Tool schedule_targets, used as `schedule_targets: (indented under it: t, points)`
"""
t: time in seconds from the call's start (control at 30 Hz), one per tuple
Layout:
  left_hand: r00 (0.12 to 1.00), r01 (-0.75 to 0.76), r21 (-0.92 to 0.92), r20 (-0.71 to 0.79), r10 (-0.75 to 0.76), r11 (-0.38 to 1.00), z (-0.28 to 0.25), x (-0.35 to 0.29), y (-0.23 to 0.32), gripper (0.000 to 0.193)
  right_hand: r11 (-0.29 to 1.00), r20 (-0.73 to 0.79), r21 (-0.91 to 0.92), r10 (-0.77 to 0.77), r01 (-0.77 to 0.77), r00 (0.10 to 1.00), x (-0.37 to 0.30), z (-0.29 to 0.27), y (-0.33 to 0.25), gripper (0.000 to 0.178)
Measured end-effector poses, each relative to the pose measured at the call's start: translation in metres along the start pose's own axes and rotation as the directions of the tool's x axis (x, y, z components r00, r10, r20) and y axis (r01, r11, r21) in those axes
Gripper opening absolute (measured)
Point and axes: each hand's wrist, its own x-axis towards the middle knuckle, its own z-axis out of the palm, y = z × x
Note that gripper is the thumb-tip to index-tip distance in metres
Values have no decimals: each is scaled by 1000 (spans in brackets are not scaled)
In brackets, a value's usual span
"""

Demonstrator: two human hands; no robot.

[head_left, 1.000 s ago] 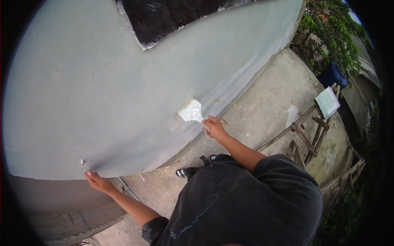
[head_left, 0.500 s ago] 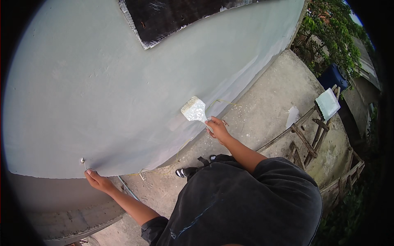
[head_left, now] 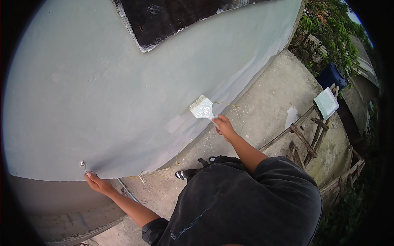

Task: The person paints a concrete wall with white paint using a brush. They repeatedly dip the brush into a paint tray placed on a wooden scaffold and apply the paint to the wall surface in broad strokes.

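Note:
My right hand [head_left: 225, 126] is closed round the handle of a wide, paint-smeared paintbrush [head_left: 203, 108]. The brush's pale bristles point up and left, at the lower part of a grey-green painted wall [head_left: 111, 90]. Near the wall's lower left edge, my left hand [head_left: 97, 183] is closed on a thin bent metal stem with a small whitish round head [head_left: 83, 163] at the wall surface. Exactly what the stem belongs to, I cannot tell. A paler, pinkish patch [head_left: 176, 123] shows on the wall left of the brush.
A dark board [head_left: 172, 20] is on the wall above. To the right stands a wooden frame [head_left: 305, 139] with a white-smeared tray [head_left: 326, 103] on it. A blue barrel [head_left: 331, 76] sits behind. Paint-spotted concrete [head_left: 262, 110] runs along the wall; a yellow cord [head_left: 180, 151] trails at its foot.
My right hand has moved the paintbrush a little to the right along the wall. My left hand stays at about the same place.

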Motion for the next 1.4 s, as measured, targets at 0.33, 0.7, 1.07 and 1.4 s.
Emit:
schedule_targets:
  t: [0.33, 0.7, 1.07, 1.4]
  points:
    - [1000, 4, -19, 7, -4, 1000, 0, 1, 1, 33, 999, 56, -43, -28, 30, 998, 11, 4, -4, 11]
    - [1000, -1, -12, 21, 1, 1000, -2, 1, -4, 32, 999, 33, 1, -50, 50, 998, 14, 12, -11, 11]
    - [1000, 0, 17, 12, 0, 1000, 0, 1, -2, 33, 987, -10, -138, -80, 78, 997, 5, 27, -4, 12]
    - [1000, -6, 27, -4, 6, 1000, 1, 1, -5, 33, 990, -11, -134, 40, -41, 999, -8, 24, 15, 9]
